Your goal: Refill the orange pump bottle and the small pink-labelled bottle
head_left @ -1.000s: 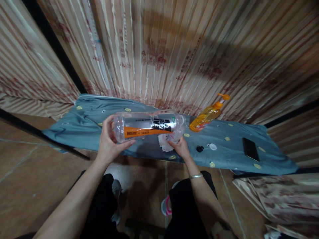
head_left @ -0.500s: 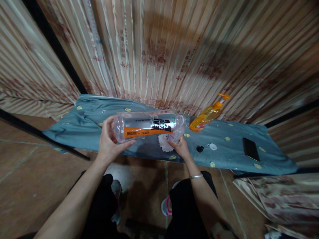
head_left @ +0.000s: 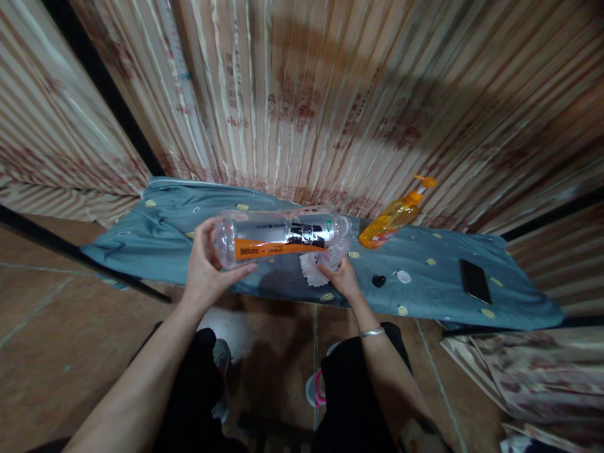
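A large clear plastic bottle (head_left: 264, 236) with an orange, silver and black label lies nearly level in the air. My left hand (head_left: 207, 267) is wrapped round its base, thumb below and fingers behind. The bottle's neck points right. Just under the neck, my right hand (head_left: 343, 279) grips a small clear container (head_left: 334, 253), partly hidden behind the bottle. I cannot make out its exact kind. Beside it, a white piece with a scalloped edge (head_left: 312, 270) shows below the bottle; whether it is joined to the container is unclear.
An orange pump bottle (head_left: 389, 223) stands right of my hands on a blue-green cloth (head_left: 438, 283). A small black cap (head_left: 379, 281), a white round cap (head_left: 403, 277) and a dark phone (head_left: 475, 281) lie further right. A pleated curtain (head_left: 306, 113) hangs behind; black poles (head_left: 106, 88) frame the sides.
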